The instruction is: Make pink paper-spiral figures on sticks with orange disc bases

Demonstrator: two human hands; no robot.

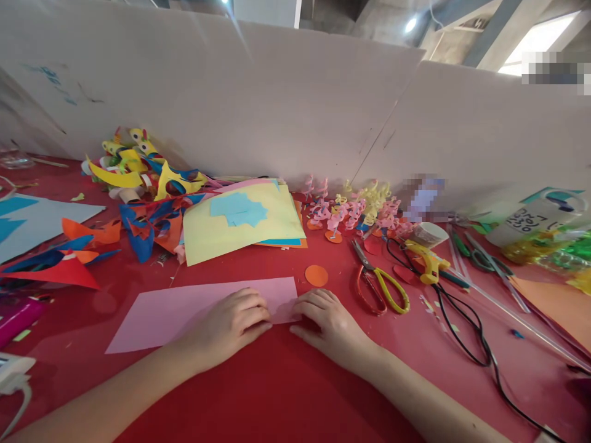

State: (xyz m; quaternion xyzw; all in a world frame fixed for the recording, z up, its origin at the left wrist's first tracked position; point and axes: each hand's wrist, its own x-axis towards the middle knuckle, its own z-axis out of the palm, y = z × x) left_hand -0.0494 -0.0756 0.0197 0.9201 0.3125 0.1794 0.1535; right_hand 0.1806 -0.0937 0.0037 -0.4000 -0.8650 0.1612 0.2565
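at the far left i see a white plug (16,372) on the red table (272,394), and beyond it cut paper pieces (64,274) crowd in; a wide sweep of my left arm could knock them about. the pink sheet (184,311) lies flat in front of me, running from left of centre to my right hand. my left hand (233,320) rests over it, fingers bent; i cannot tell whether thumb and fingers pinch the paper. pressing unevenly there could skew or crease it. just behind, the yellow sheet (231,234) sits on a stack that a careless push might slide. my right hand (330,320) is at the sheet's right end, thumb and fingers apart; a light touch there could let that corner slip or curl. near it, the orange disc (316,275) could be brushed aside. farther right, the scissors (368,266) point away with handles spread, so a sleeve could catch them. the glue gun (427,261) trails a black cable (478,335); snagging that might drag it over, and if it is hot, burn me.
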